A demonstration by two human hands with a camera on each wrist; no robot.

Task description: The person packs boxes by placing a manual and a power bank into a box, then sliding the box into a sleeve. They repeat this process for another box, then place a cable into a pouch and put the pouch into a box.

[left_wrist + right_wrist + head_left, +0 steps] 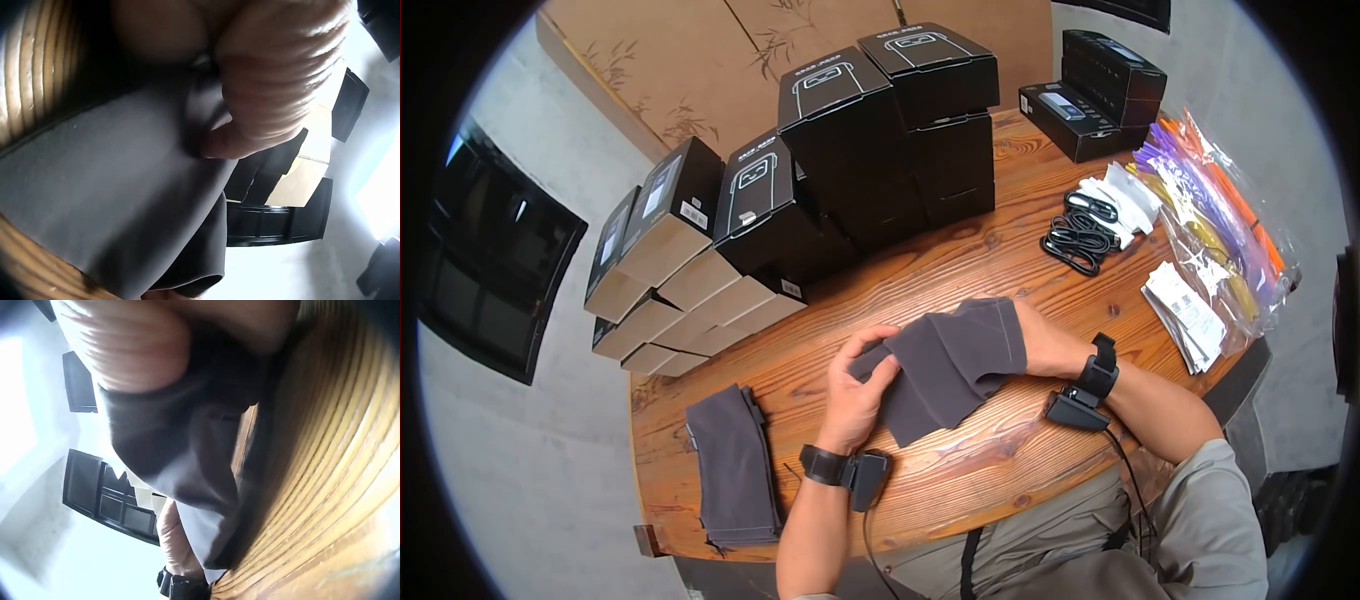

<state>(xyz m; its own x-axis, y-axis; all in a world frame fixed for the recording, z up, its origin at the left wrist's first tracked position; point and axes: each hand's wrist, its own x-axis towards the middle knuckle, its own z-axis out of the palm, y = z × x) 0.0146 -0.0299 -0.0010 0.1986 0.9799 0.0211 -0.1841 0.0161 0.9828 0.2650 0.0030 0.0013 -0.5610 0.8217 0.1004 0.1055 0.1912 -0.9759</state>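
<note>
A dark grey fabric pouch (945, 365) is stretched between both hands above the wooden table. My left hand (860, 385) pinches its left end between thumb and fingers; the left wrist view shows the thumb pressed to the fabric (125, 181). The right hand (1045, 340) reaches into the stitched, hemmed opening, so its fingers are hidden by the cloth. In the right wrist view the fabric (181, 444) wraps over the front of that hand. A folded stack of the same grey fabric (735, 465) lies on the table left of my left forearm.
Black boxes (890, 130) and boxes with pale sides (690, 270) are stacked along the back left. More black boxes (1090, 100) stand at the back right. Coiled black cables (1080, 235), white paper slips (1185, 315) and a clear bag of coloured strips (1220, 220) lie on the right.
</note>
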